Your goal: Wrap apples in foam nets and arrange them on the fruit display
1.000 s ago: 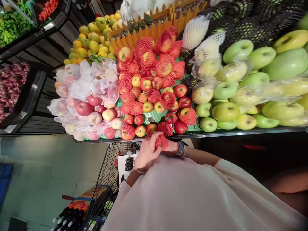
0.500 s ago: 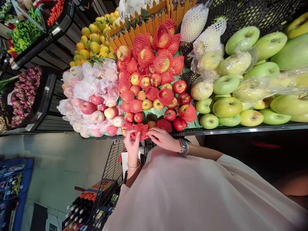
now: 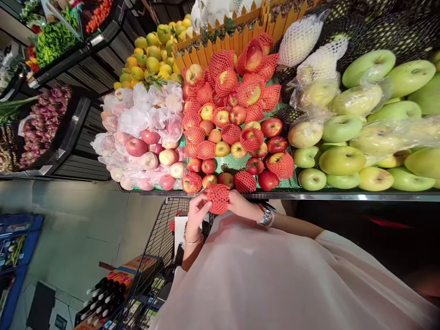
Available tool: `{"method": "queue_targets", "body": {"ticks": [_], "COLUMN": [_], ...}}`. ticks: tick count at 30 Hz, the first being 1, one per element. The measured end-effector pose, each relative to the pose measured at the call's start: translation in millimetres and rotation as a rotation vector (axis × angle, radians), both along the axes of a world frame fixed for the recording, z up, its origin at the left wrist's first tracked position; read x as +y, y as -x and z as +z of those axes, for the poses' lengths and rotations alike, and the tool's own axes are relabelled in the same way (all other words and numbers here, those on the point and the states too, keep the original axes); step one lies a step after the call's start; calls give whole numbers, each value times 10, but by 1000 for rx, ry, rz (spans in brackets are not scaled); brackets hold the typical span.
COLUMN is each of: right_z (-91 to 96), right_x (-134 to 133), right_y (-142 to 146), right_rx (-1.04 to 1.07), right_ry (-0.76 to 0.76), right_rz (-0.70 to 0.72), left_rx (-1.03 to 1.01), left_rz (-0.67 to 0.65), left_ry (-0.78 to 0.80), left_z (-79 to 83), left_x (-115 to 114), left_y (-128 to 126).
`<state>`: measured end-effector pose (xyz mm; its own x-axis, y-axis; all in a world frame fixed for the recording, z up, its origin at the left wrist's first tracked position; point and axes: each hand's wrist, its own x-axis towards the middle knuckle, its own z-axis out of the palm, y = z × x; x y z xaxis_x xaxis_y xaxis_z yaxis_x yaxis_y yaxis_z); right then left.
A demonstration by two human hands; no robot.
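Between my two hands, just over the front edge of the fruit stand, is a red foam fruit net (image 3: pixel 218 198). My left hand (image 3: pixel 197 211) pinches its left side with thumb and fingers. At its right side, my right hand (image 3: pixel 243 206) is closed on it, fingers partly hidden. Whether fruit sits inside the net cannot be made out. Close behind lie a bare red-and-yellow apple (image 3: pixel 192 182), a darker apple (image 3: pixel 226 179) and a netted apple (image 3: pixel 245 182).
Red apples (image 3: pixel 272 127), many netted, cover the green-lined display. Wrapped pink apples (image 3: pixel 135 147) lie left, green apples (image 3: pixel 342 160) right. A metal edge (image 3: pixel 326 196) runs along the front. Below stands a wire shopping cart (image 3: pixel 160 233). Shallots (image 3: pixel 46 123) fill a bin farther left.
Both hands have drawn the red net toward me, off the apples and over the stand's front edge. The net shows more fully now. The whole view has shifted, moving the display rightward.
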<state>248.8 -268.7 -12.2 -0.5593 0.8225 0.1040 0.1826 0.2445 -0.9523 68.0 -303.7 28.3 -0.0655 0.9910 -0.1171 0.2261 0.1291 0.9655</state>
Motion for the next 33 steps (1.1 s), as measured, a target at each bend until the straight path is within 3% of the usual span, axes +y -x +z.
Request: {"method": "queue_targets", "body": {"ticks": [3,7,11,15,17,20,23,29,33], "right_z": [-61,-173,-328,-410,-429,-466,-508,-485,-402], "right_x": [4,44,85,72,48,0,-57,-157,-196], "right_y": [-79,-213,-410,-671,-763,-818,-819,-850,-870], "right_rx": [16,42,46,40,26,18,30,8,-4], "right_ry": [-152,-339,-312,-262,-254,-270,-302,-244,-189], "right_rz": [7,26,-179,-399,-467,-532,-528,-560,-573], "left_rx": [120,201,347,889,1152,1370,1457,1509,1404], "left_rz": [10,-235,-265,-270,-347,-479,-528,-439,-410], "left_ry": [-63,-32,-141,-144,-117,-95,-69,-41,-77], "left_z": [26,57,88,38,-12,-84,-138,-224,-122], "left_x": [106,153,316,747,991,1273,1413,1478,1453], "left_y": [1,39,89,122,114,56,-20,-34,56]}}
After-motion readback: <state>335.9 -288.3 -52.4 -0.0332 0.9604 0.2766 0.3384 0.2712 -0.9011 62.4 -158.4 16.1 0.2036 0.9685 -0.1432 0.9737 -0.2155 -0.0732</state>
